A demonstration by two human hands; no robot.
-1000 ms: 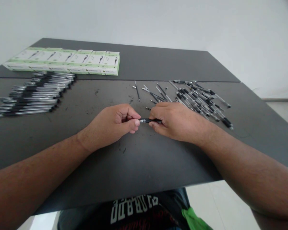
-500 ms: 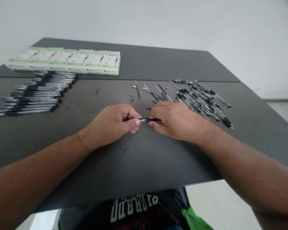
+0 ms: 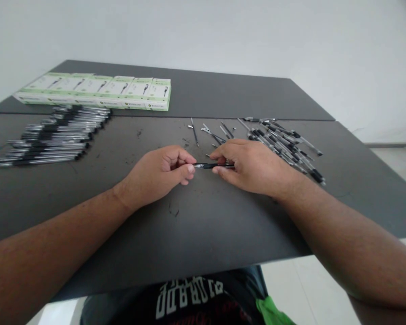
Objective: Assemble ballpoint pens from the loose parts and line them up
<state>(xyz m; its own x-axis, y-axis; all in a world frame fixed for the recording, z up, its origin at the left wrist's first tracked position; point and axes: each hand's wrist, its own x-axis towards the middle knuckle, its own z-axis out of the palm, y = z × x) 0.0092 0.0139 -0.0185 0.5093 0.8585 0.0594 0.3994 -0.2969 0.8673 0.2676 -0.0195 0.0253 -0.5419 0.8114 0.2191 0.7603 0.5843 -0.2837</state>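
A slim pen point(image 3: 208, 166) with a black grip lies level between my two hands, above the near part of the table. My left hand point(image 3: 167, 170) pinches its left end between thumb and fingers, which hide that tip. On the other end, my right hand point(image 3: 246, 164) has its thumb and fingertips closed around the barrel just past the black grip. Just beyond my right hand lie loose refills point(image 3: 194, 133) and small pen parts, with a heap of pens or pen barrels point(image 3: 287, 144) to the right.
A row of white and green boxes point(image 3: 122, 92) stands at the back left of the grey table point(image 3: 149, 253). In front of them is a pile of clear pens with black grips point(image 3: 54, 135). Dark scraps point(image 3: 173, 210) dot the surface. A wall rises behind.
My right hand's grip has moved a little to the right along the pen, baring more of the black part. The left hand keeps its pinch. The view has shifted slightly.
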